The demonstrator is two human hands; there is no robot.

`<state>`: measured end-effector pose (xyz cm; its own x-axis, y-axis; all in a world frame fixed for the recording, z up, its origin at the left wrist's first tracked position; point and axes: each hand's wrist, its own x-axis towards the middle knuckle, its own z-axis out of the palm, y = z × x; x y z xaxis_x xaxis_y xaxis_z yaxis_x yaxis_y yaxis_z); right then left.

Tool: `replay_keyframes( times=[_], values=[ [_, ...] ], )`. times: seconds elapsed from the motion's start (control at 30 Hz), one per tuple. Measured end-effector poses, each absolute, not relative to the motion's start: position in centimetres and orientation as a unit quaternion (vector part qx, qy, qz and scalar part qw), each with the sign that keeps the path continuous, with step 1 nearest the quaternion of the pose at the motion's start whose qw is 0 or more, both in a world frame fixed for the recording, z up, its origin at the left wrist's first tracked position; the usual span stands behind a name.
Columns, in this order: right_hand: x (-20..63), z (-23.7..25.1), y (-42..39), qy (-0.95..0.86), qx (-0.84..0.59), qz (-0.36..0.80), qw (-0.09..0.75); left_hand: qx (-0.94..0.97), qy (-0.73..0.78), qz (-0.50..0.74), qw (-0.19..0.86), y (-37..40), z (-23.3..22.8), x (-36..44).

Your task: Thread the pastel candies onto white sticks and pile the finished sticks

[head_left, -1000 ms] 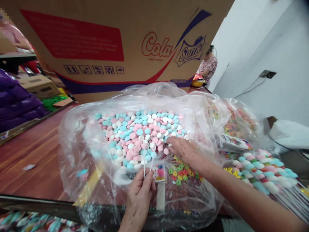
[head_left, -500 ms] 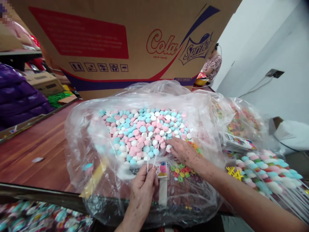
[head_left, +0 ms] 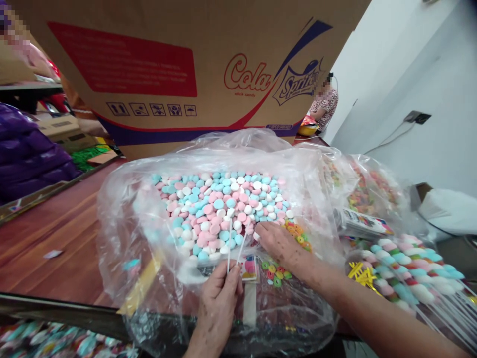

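Note:
A large clear plastic bag (head_left: pixel 122 209) lies open on the wooden table, filled with pink, blue and white round candies (head_left: pixel 219 209). My left hand (head_left: pixel 219 293) pinches two thin white sticks (head_left: pixel 234 251) whose upper ends reach into the candies. My right hand (head_left: pixel 279 241) rests palm down at the near right edge of the candy pile, fingertips touching the candies. Small coloured ring candies (head_left: pixel 278 273) lie under the plastic just below that hand. A small printed card (head_left: pixel 249 267) sits beside my left thumb.
A big cardboard box (head_left: pixel 179 64) printed "Cola Sprite" stands right behind the bag. More bags of colourful candy (head_left: pixel 365 191) and twisted pastel marshmallow sticks (head_left: pixel 406 263) lie to the right. Purple bags (head_left: pixel 26 159) are at the left. A seated person (head_left: pixel 324 102) is far behind.
My right hand has slid a little down and left along the edge of the candy pile. My left hand keeps holding the sticks in nearly the same place.

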<state>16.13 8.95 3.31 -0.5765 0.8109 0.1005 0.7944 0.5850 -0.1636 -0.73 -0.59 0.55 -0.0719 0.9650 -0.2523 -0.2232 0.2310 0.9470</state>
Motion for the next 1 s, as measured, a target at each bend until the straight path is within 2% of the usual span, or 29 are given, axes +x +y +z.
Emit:
replay_keyframes(
  times=[0.27,0.47,0.7,0.83,1.0],
  values=[
    [15.3,2.5,9.0,-0.860,-0.465,0.143,0.152,0.368,0.533,0.500,0.575,-0.5,0.2,-0.8],
    [16.7,3.5,10.5,-0.728,-0.528,0.333,0.284,0.399,0.550,0.478,0.556,-0.6,0.8,-0.8],
    [17.6,4.9,10.3,-0.555,-0.476,0.563,0.386,0.461,0.576,0.456,0.498,-0.3,0.4,-0.7],
    [17.5,5.4,10.2,-0.489,-0.452,0.620,0.415,0.474,0.586,0.445,0.485,-0.3,0.6,-0.7],
    [17.6,5.9,10.3,-0.451,-0.442,0.639,0.439,0.473,0.591,0.444,0.479,-0.2,0.5,-0.7]
  ],
)
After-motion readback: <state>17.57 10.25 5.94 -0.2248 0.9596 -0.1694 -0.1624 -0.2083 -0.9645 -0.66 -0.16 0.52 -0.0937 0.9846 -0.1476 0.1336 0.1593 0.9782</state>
